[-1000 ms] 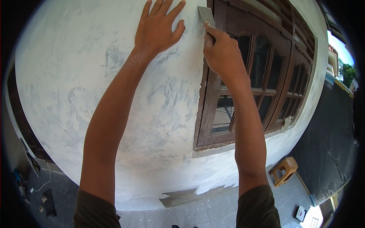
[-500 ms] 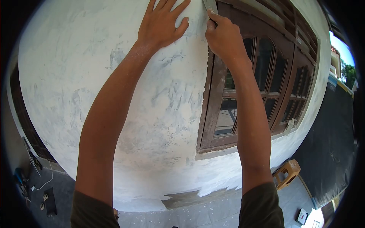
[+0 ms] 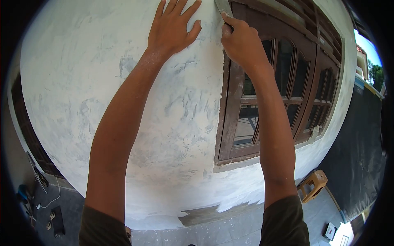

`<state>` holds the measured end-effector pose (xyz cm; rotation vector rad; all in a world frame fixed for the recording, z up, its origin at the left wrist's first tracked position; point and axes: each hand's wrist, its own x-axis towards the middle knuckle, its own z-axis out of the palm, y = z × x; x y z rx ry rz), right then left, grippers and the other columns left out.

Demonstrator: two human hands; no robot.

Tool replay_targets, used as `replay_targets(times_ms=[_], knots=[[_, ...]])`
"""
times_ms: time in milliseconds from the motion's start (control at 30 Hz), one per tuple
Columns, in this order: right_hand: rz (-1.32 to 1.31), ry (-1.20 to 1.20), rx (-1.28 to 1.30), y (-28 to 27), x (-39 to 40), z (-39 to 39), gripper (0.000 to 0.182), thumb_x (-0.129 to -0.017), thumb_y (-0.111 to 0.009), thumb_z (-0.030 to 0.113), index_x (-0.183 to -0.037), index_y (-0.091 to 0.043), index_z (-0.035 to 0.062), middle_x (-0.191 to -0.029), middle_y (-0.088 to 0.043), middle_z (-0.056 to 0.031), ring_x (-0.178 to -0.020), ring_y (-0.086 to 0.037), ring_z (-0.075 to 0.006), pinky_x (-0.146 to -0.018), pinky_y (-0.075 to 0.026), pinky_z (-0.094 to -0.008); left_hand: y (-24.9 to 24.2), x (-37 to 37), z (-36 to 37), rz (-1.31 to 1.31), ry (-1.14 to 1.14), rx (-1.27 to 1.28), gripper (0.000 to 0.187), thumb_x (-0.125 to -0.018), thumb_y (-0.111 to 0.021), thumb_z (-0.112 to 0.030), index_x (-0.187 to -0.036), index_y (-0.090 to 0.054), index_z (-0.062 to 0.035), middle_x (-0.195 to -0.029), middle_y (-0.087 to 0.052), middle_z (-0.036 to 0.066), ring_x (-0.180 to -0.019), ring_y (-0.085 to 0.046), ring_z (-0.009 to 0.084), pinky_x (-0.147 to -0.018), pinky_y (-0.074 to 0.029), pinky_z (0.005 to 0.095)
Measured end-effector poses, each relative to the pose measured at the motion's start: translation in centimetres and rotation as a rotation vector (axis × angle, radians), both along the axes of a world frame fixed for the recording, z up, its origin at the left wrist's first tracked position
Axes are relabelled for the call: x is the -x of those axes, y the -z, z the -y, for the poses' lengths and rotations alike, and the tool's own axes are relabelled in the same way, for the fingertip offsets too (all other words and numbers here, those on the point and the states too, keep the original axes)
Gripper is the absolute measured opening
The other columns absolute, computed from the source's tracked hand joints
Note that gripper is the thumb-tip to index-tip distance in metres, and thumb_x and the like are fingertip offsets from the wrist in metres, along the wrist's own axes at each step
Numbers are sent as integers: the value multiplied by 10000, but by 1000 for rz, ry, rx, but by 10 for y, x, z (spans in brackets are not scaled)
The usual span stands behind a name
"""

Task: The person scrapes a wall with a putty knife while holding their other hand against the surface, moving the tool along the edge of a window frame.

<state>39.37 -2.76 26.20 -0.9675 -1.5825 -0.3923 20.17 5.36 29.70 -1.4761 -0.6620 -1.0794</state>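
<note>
My left hand (image 3: 171,29) lies flat with its fingers spread on the white, patchily plastered wall (image 3: 172,110). My right hand (image 3: 243,41) is wrapped round the dark handle of a putty knife (image 3: 224,8), its forefinger stretched along the blade. That blade points up and to the left, by the upper left corner of the brown wooden window frame (image 3: 225,110); the top of the frame cuts off its tip. Whether its edge touches the wall is hard to see.
A tan plastic stool (image 3: 313,185) stands on the floor below the window, beside a black sheet (image 3: 349,143). Tools and a white cable (image 3: 53,199) lie at lower left. A small box (image 3: 329,231) sits at lower right. White specks dot the grey floor (image 3: 176,237).
The putty knife's blade has shifted slightly left relative to the window frame, with my right hand still gripping it. My left hand stays on the wall. The view has moved a little.
</note>
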Motion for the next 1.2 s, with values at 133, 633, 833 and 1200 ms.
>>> replay_targets(times_ms=[133, 633, 833, 1200], knots=[[4, 77, 74, 36, 0, -3, 438, -1041, -504, 212, -1455, -614, 120, -1000, -755, -255, -876, -749, -385, -880, -548, -461, 0, -1, 2, 0, -1, 14, 617, -1002, -551, -348, -1553, -458, -87, -1661, -331, 217, -1565, -256, 373, -1282, -180, 545], [19, 30, -39, 9, -6, -15, 435, -1040, -511, 198, -1452, -615, 107, -963, -755, -247, -854, -754, -374, -849, -552, -447, 0, 0, 2, -11, -1, -10, 599, -999, -565, -336, -1537, -485, -83, -1653, -347, 220, -1560, -268, 379, -1273, -195, 553], [26, 60, -4, 23, -7, -6, 432, -1042, -506, 199, -1449, -615, 104, -968, -751, -255, -843, -751, -374, -842, -556, -449, 1, 0, 2, -11, 6, -21, 601, -1001, -562, -337, -1538, -482, -80, -1650, -351, 222, -1561, -266, 377, -1273, -195, 554], [31, 57, 20, 16, -5, -4, 408, -1037, -504, 173, -1408, -639, 74, -993, -748, -267, -893, -738, -422, -859, -573, -491, 2, 0, 0, 5, -19, -14, 601, -1003, -557, -340, -1542, -478, -87, -1659, -340, 213, -1565, -260, 366, -1280, -190, 541]])
